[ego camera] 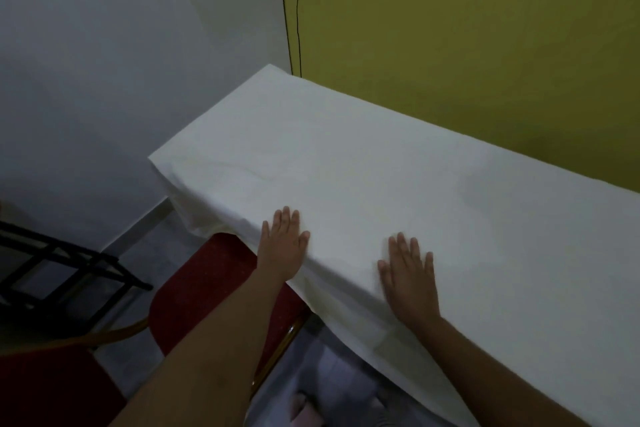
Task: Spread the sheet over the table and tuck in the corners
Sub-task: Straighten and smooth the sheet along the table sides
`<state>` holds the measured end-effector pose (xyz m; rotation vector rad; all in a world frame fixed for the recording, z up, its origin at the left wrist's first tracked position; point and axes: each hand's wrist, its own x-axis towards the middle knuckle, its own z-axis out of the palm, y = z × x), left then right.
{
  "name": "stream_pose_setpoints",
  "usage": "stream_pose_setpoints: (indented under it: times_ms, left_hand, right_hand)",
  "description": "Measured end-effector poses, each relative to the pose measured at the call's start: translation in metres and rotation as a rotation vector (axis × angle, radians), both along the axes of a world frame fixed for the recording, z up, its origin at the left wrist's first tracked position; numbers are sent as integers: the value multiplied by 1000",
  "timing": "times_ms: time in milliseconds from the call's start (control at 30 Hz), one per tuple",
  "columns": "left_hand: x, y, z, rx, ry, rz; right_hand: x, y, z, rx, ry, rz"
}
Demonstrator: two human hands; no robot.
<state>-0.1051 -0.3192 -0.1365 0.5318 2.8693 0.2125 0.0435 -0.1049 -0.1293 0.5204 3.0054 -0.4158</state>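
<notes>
Both your left hand (283, 243) and right hand (408, 270) lay flat, fingers spread, gripping nothing, pressed on the sheet (363, 177) near the front edge, likely smoothing it toward the overhang. That sheet covered the table against a yellow wall (467, 28); a red chair (214, 291) sat just below the edge, corners seemingly untucked.

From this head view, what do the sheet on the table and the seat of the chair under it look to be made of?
Sheet: thin white woven cloth, matte; it creases softly and drapes over the table edge under the left hand and right hand. Chair seat: red upholstery fabric, apparently with a fine dotted pattern, on a brownish frame, possibly wood or painted metal.
</notes>
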Motion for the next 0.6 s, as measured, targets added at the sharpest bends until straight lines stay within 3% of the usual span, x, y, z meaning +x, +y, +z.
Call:
stream_pose_setpoints:
  times_ms: [200,300,433,600]
  left_hand:
    - [-20,-19,-7,52,43,-12]
    - [-25,-35,-9,69,58,36]
    - [-43,-59,-11,141,70,229]
    - [-69,-83,-14,255,123,460]
  right_hand:
    - [-51,-9,1,16,-56,-78]
    - [-72,-48,-1,26,-52,32]
    - [-93,-87,-2,35,-70,243]
    - [-119,-98,1,18,-98,300]
